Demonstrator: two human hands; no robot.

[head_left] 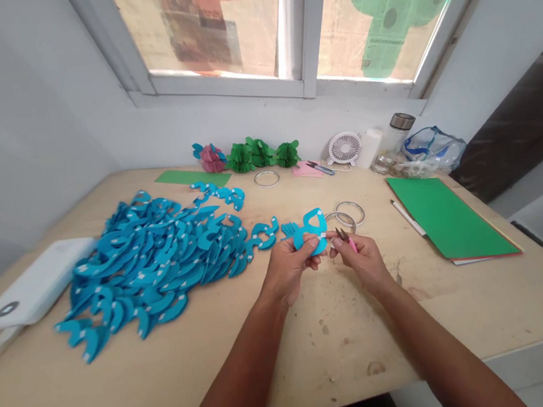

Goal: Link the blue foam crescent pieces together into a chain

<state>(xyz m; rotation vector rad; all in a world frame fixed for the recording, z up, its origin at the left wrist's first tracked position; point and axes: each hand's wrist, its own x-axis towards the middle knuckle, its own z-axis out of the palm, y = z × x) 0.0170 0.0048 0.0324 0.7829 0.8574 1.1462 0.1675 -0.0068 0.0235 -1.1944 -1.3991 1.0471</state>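
My left hand (288,267) is closed on a blue paper cutout (314,221) with curved arms and small white patches, holding it just above the table. Lodged in my right hand (363,263) is a pair of small thread snips (346,238) with pink handles, blades pointing up and away. The fingertips of that hand are pinched close to the cutout's right edge; whether they grip something small there I cannot make out. Behind the hands lie two thin rings (352,210) that look like tape rolls. More linked blue cutouts (262,236) lie left of my left hand.
A large heap of blue cutouts (157,253) covers the left, beside a white power bank (34,280) with a cable. Green paper (455,218) and a white pen (407,217) lie right. Along the back stand green paper ornaments (260,154), a small fan (344,147) and a bottle (392,139).
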